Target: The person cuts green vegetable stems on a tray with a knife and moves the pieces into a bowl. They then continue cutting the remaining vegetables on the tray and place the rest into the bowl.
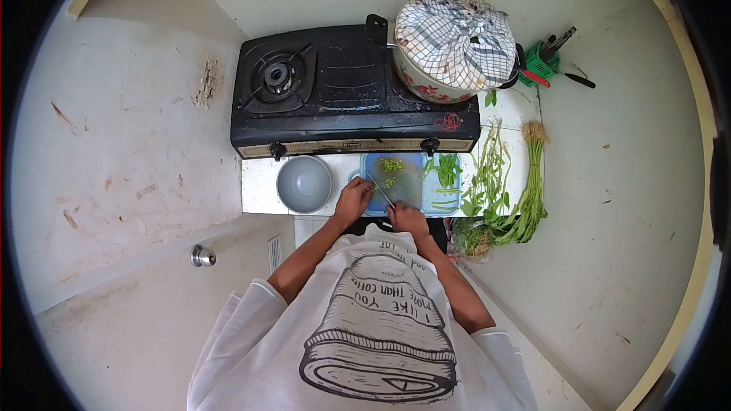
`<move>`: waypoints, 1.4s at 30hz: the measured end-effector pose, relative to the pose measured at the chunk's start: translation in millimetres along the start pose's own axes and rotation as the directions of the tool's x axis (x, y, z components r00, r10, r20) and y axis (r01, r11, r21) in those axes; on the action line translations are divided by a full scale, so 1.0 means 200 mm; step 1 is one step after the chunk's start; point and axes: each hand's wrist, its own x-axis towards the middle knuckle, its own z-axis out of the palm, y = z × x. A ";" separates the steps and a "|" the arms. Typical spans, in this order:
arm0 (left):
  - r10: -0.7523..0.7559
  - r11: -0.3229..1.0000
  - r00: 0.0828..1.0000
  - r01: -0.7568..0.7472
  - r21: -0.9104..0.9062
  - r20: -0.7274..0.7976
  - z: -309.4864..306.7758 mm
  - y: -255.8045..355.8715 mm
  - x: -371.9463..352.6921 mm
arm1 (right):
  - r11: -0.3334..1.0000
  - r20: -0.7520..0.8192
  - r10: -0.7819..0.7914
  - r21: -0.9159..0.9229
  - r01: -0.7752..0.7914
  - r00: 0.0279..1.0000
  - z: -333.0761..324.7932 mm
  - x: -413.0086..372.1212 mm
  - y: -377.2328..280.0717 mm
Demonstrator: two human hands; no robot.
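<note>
My right hand [409, 220] is wrapped round the handle of a knife [382, 192], whose blade slants up and left over a blue cutting board [411, 171]. At the board's left edge my left hand [355, 199] is closed, its fingertips close to the blade; what they pinch is too small to make out. Chopped green pieces [391, 165] lie in small heaps on the board beyond the blade. Cut leafy greens [445, 170] and a few stems rest toward the board's right side. Left of my left hand stands a grey bowl [304, 184].
A black two-burner stove [343, 76] stands behind the board. On its right burner is a pot [434, 90] topped by a checked cloth [457, 34]. Long-stemmed greens [531, 183] lie at right, near a plastic bag [474, 240]. A green basket [537, 65] holds utensils.
</note>
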 end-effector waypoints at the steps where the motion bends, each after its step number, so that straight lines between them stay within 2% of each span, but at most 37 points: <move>1: 0.002 1.000 1.000 -0.002 -0.018 -0.008 0.01 -0.01 0.00 | 1.000 -0.010 -0.012 -0.007 0.012 1.000 0.00 0.02 -0.01; 5: 0.063 0.998 0.997 -0.064 -0.021 -0.037 0.02 -0.05 -0.02 | 0.998 -0.056 -0.055 -0.017 0.054 0.997 0.01 0.07 -0.04; 8: 0.035 0.997 0.999 -0.037 -0.071 -0.032 0.02 -0.05 -0.03 | 0.998 -0.057 -0.053 -0.021 0.052 0.997 -0.01 0.05 -0.04; 17: 0.043 0.999 0.999 -0.043 -0.010 -0.021 0.00 -0.02 -0.02 | 0.999 -0.043 -0.028 -0.045 0.026 0.999 0.05 0.05 -0.02; 23: 0.136 0.991 0.989 -0.137 -0.007 -0.057 0.01 -0.05 -0.04 | 0.998 -0.058 -0.030 -0.048 0.027 0.998 0.01 0.03 -0.03; 27: 0.082 0.997 0.996 -0.083 -0.011 -0.043 -0.01 0.00 -0.04 | 0.997 -0.050 0.025 -0.067 -0.028 0.998 0.03 0.00 0.00; 30: 0.052 0.998 0.998 -0.053 -0.042 -0.032 -0.01 -0.01 -0.04 | 0.999 -0.078 0.007 -0.051 -0.011 0.997 0.01 0.00 0.01; 38: 0.031 0.997 0.999 -0.032 -0.068 -0.018 0.00 -0.03 -0.03 | 0.997 -0.028 -0.055 -0.058 0.053 0.998 0.06 0.04 0.00; 42: 0.048 0.999 0.999 -0.048 -0.024 -0.023 0.00 -0.04 -0.04 | 0.995 -0.053 -0.094 -0.050 0.091 0.994 0.06 0.07 -0.02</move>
